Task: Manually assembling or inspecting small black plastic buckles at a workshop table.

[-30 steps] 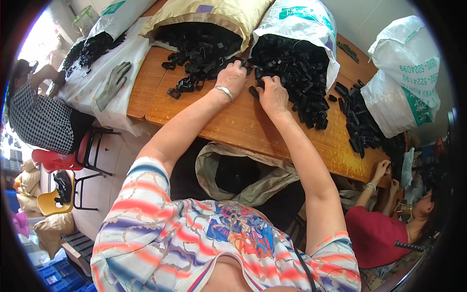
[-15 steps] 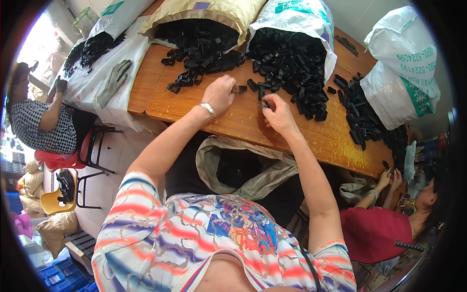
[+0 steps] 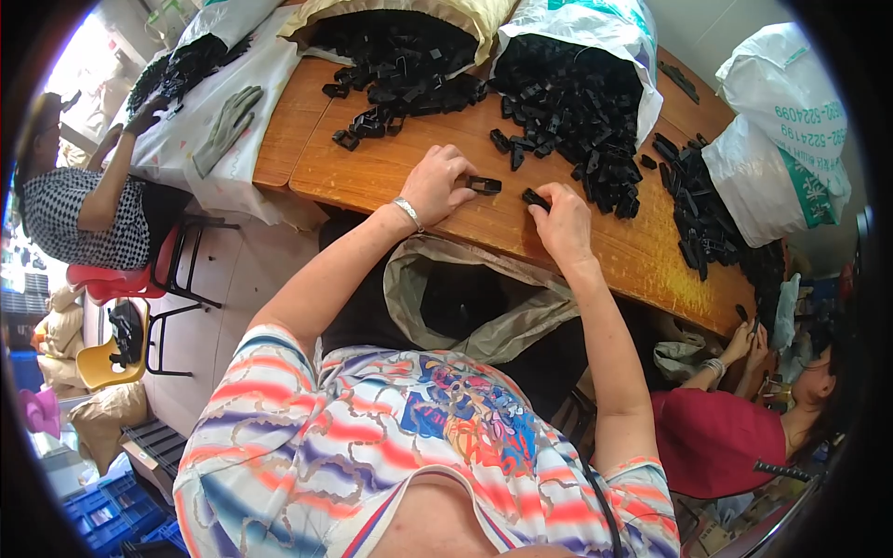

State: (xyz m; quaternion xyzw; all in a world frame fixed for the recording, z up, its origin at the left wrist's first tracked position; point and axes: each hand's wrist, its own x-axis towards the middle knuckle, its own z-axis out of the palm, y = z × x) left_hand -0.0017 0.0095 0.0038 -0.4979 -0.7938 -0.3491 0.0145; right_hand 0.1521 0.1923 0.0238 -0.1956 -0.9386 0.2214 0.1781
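Note:
Over the wooden table's near edge, my left hand point(image 3: 439, 191) pinches a small black plastic piece point(image 3: 485, 185) that has a rectangular opening. My right hand point(image 3: 566, 223), a short way to the right, grips another black part point(image 3: 534, 197) between thumb and fingers. The two pieces are apart, their tips facing each other. Just beyond my hands lie loose black pieces point(image 3: 518, 149), spilling from a white sack point(image 3: 648, 88). More black parts point(image 3: 372, 121) spread out of a tan sack point(image 3: 288, 28) at the far left.
An open sack point(image 3: 400, 288) hangs below the table edge at my lap. To the right, a pile of long black parts point(image 3: 688, 223) lies beside white bags point(image 3: 758, 177). One person in red point(image 3: 721, 442) works at right, another in checks point(image 3: 74, 219) at left, near a grey glove point(image 3: 228, 130).
Both hands have shifted to the right and slightly nearer to me, each keeping its black piece. The left piece now shows its opening. The view has moved a little.

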